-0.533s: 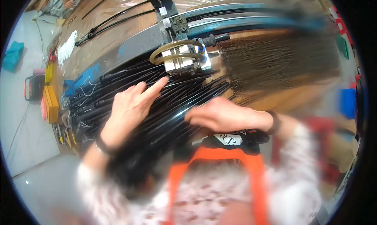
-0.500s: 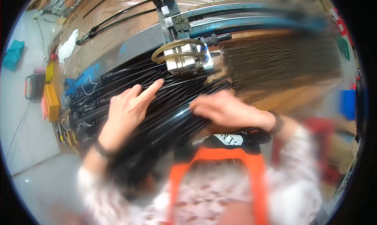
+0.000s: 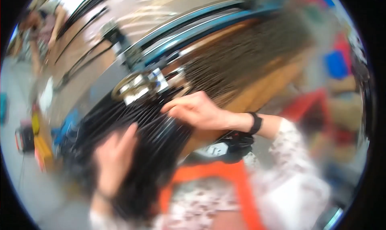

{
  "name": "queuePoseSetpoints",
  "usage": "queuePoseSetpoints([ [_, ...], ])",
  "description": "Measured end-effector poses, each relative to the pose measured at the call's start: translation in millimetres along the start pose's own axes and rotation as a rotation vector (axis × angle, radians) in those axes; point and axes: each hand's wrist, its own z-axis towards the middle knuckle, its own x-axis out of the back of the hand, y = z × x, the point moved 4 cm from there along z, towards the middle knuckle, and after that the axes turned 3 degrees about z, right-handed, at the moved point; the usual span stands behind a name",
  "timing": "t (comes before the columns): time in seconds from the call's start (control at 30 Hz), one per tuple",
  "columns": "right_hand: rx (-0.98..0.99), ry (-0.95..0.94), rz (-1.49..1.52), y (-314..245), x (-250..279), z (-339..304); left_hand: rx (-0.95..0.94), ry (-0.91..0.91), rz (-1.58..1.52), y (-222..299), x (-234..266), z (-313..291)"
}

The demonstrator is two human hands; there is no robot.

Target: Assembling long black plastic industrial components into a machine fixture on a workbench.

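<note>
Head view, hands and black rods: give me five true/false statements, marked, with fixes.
1. Black rods show between the left hand and the right hand. True.
2. The metal block lies to the right of the right hand. False: it is to its left in the picture.
3. A dark wristband is on the right wrist. True.
4. The trim across the chest is green. False: it is orange.
5. Blue rails run higher in the picture than both hands. True.
</note>
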Motion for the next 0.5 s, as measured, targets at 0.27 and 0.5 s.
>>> queuePoseSetpoints([
  [0.27,0.775,-0.053,-0.608,-39,11,4,-0.148,0.105,-0.022,22,0,32],
  [0.5,0.157,0.284,-0.588,9,98,13,-0.123,0.140,0.111,5,34,86],
])
